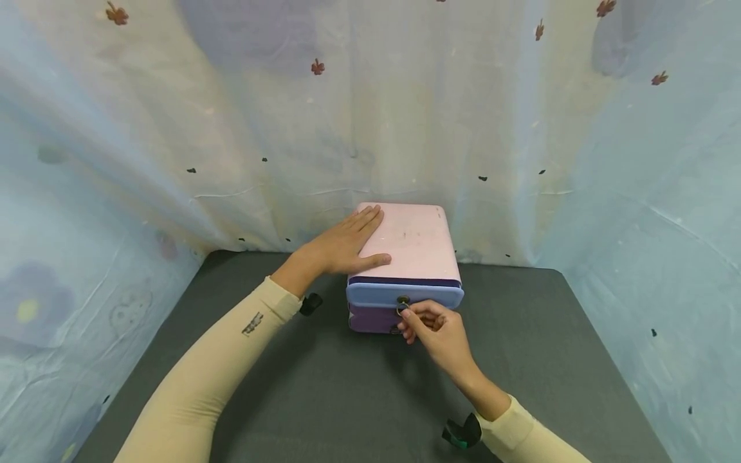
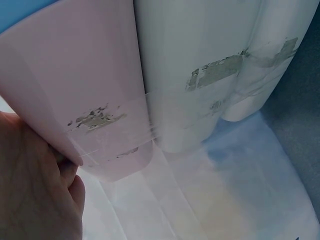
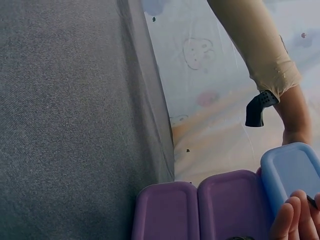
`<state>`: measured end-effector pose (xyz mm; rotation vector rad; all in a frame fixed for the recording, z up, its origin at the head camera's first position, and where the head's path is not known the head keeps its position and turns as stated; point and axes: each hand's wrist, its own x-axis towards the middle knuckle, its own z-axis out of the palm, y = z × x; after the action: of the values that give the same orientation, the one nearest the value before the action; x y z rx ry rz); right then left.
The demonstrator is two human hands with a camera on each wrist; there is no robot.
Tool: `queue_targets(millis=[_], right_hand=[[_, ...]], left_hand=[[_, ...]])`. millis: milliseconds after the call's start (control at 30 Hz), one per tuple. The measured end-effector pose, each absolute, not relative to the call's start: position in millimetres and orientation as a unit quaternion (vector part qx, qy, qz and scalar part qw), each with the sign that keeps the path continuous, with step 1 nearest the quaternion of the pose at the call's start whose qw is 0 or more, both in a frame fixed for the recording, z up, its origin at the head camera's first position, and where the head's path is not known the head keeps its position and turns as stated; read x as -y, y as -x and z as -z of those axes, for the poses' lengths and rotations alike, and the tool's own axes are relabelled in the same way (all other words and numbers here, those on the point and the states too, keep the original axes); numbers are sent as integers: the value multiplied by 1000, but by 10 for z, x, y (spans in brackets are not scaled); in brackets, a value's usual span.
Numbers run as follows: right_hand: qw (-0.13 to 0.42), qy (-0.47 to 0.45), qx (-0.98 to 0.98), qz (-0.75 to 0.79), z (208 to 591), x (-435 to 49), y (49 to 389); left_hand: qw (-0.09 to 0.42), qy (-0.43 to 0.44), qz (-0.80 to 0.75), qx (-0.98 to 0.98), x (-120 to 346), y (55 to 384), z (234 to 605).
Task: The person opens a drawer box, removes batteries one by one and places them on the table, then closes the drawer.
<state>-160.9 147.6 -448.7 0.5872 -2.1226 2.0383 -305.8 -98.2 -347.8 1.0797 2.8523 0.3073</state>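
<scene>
A small drawer box with a pink top (image 1: 412, 241) stands at the back of the table. My left hand (image 1: 346, 247) lies with straight fingers on the left part of this top. Below it, the blue drawer front (image 1: 370, 296) sticks out a little, with a dark strip showing behind its upper edge. My right hand (image 1: 438, 331) pinches the metal ring pull (image 1: 402, 309) at the middle of that front. Two purple drawer fronts (image 3: 234, 200) sit under the blue one in the right wrist view. In the left wrist view, my left hand (image 2: 37, 185) is at the pink section's edge.
The grey table (image 1: 324, 399) extends around the box. A patterned curtain (image 1: 399, 116) hangs close behind it and along both sides. Worn tape patches (image 2: 220, 70) cross the stacked sections. Black straps (image 1: 463, 432) hang at both wrists.
</scene>
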Motion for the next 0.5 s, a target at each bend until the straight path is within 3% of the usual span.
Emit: queue_targets(millis=[500], right_hand=[[72, -200, 705, -677, 4508, -1479, 1508]], left_hand=[[34, -348, -94, -932, 977, 3063, 3514]])
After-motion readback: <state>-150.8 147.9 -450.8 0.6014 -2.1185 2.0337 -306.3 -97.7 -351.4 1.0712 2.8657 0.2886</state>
